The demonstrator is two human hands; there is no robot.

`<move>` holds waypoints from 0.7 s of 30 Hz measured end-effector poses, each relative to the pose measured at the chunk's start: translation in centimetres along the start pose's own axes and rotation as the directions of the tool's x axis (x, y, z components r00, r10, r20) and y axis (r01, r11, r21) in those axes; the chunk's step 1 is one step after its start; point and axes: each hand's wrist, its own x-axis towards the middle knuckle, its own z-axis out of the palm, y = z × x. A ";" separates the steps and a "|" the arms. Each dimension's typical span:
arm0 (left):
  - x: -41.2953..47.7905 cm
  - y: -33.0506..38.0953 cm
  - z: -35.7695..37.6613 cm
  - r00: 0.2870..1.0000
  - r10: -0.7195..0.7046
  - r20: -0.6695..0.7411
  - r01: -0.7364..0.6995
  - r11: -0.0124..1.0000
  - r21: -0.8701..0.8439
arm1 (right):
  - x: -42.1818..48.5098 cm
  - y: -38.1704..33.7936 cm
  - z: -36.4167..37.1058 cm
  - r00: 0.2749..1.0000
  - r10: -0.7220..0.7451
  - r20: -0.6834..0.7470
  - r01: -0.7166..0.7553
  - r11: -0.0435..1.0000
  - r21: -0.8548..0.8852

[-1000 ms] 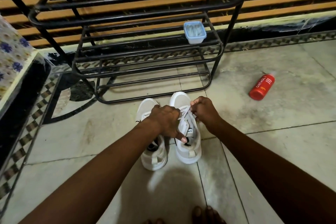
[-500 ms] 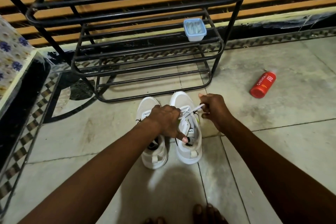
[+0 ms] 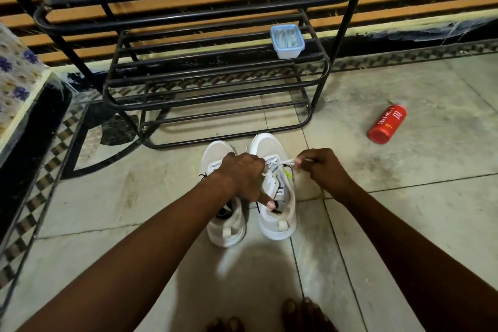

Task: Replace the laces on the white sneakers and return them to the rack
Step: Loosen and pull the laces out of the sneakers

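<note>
The white sneakers [image 3: 277,224] stand side by side on the tiled floor [image 3: 404,224], toes toward the foot of the black metal shoe rack [image 3: 188,19], not yet on it. The right hand [image 3: 322,168] has a narrow pinch grip on the free end of the white lace [image 3: 285,162], drawn taut sideways from the right sneaker [image 3: 266,144]. The left hand [image 3: 241,174] has its grip curled over that sneaker's lacing, one finger stretched back to the collar, pinning the shoe.

The lace looks flat, soft and limp, so it is best taken close to its tip and kept in tension. The shoe is probably light and could slide on the smooth tile unless held at the throat.

The left hand hides most eyelets and the front of the left sneaker [image 3: 227,232], so I cannot tell how far either is laced
</note>
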 end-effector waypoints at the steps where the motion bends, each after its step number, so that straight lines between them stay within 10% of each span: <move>1: 0.0 0.1 0.0 1.000 -0.001 0.001 0.001 1.000 0.009 | -0.3 -0.5 -0.3 0.998 0.026 -0.065 -0.016 0.989 0.146; 6: 0.2 0.3 -0.4 1.000 -0.011 0.005 0.011 1.000 0.027 | 0.1 -2.1 -1.3 0.946 0.323 -0.039 -0.154 0.551 0.820; 8: 0.1 0.2 -0.4 1.000 -0.008 0.008 0.008 0.999 0.033 | 0.3 -1.9 -0.8 0.954 0.297 -0.035 -0.198 0.715 0.670; 11: 0.1 0.2 -0.2 1.000 -0.006 0.002 0.006 1.000 0.028 | 0.2 -1.0 -0.5 1.000 -0.029 -0.002 0.029 1.000 -0.004; 16: 0.2 0.3 -0.2 1.000 -0.006 -0.003 0.006 1.000 0.027 | 0.4 -0.9 -1.3 0.934 -0.205 0.293 0.328 0.817 -0.475; 21: -0.1 0.4 -0.4 1.000 -0.007 0.002 0.007 1.000 0.028 | 0.7 -2.3 -0.8 0.956 -0.268 0.119 0.282 0.725 -0.629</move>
